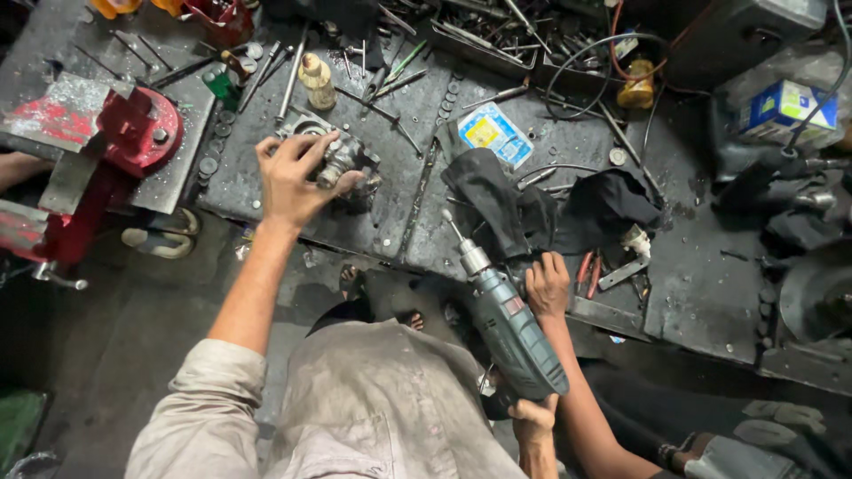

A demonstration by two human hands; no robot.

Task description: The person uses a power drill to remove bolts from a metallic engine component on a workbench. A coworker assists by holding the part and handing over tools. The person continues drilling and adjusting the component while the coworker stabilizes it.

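Note:
My left hand [291, 177] reaches across the dark, greasy workbench [355, 213] and grips a grimy metal machine part [344, 160] that rests on it. My right hand [535, 419] holds the grip of a grey-green power drill [510, 330] low near my body. The drill's bit [451, 222] points up towards the bench edge, well right of the part. Another person's hand [548, 284] rests on the bench edge right beside the drill body, next to a black cloth [506, 200].
A red bench vise [133, 133] stands at the left. Loose bolts, rods and tools litter the far side of the bench. There are also a small bottle [317, 80], a blue-and-yellow packet [495, 133], red-handled pliers [587, 270] and a blue box [788, 106]. My feet [355, 284] show below the bench edge.

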